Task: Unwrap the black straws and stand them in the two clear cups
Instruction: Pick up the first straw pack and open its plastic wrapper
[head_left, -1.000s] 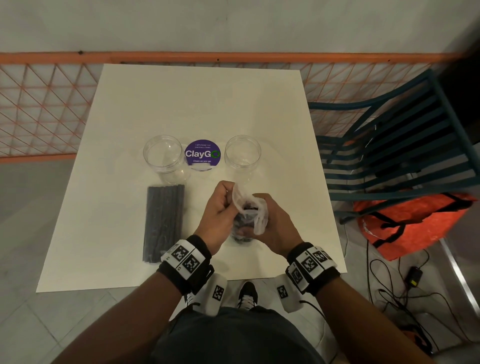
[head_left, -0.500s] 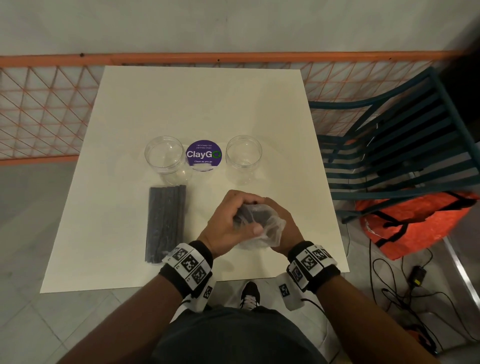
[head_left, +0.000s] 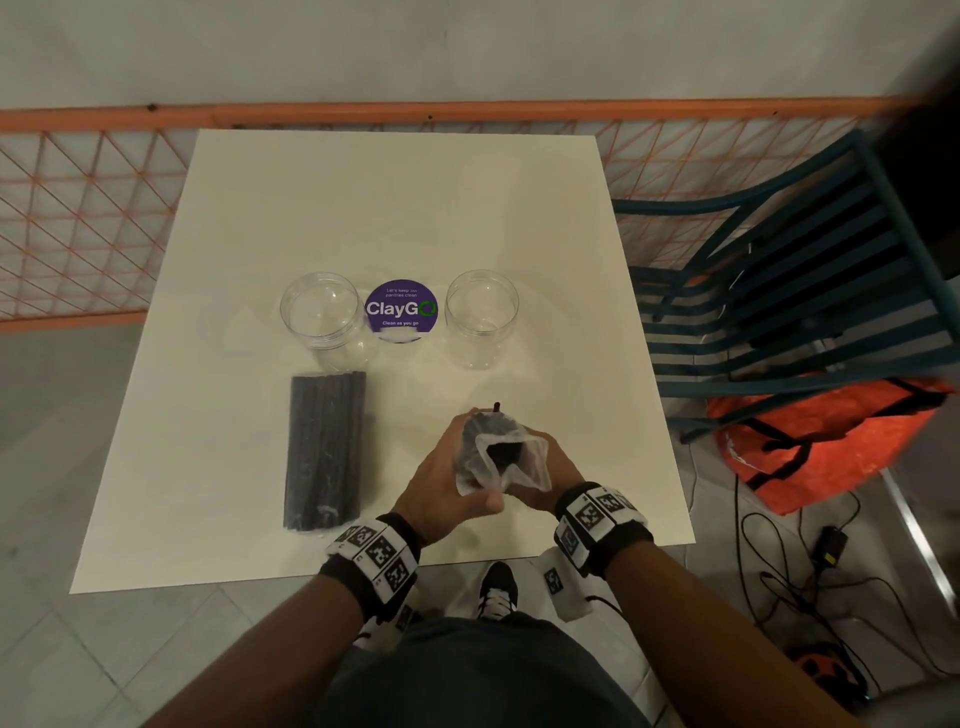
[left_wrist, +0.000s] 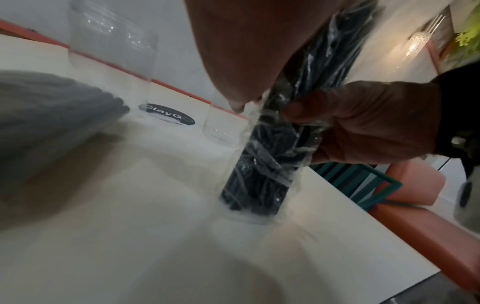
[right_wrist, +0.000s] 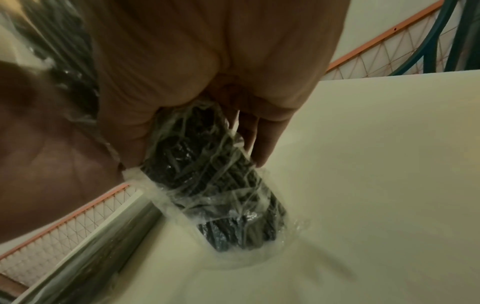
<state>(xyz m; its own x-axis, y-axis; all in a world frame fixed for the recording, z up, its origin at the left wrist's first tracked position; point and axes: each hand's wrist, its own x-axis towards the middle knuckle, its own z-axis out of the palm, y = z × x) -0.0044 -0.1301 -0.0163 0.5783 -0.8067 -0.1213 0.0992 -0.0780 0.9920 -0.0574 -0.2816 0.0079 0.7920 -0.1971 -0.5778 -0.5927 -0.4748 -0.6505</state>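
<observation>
On the pale desk (head_left: 260, 467), near its front edge, both hands, left hand (head_left: 441, 486) and right hand (head_left: 540, 480), grip the upright wrapped straw bundle (left_wrist: 262, 170). Unwrapping is underway; next, peel the wrapper down. Both clear cups (head_left: 319, 312) stand empty mid-desk.

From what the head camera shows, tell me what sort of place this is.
Probably an office pantry or canteen: the purple ClayGo sticker on the white table reads "keep our pantries clean", and a teal slatted chair stands alongside.

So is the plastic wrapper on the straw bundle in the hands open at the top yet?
Open. In the head view the clear wrapper gapes at its top, with black straws poking out, while left hand and right hand grip it.
</observation>
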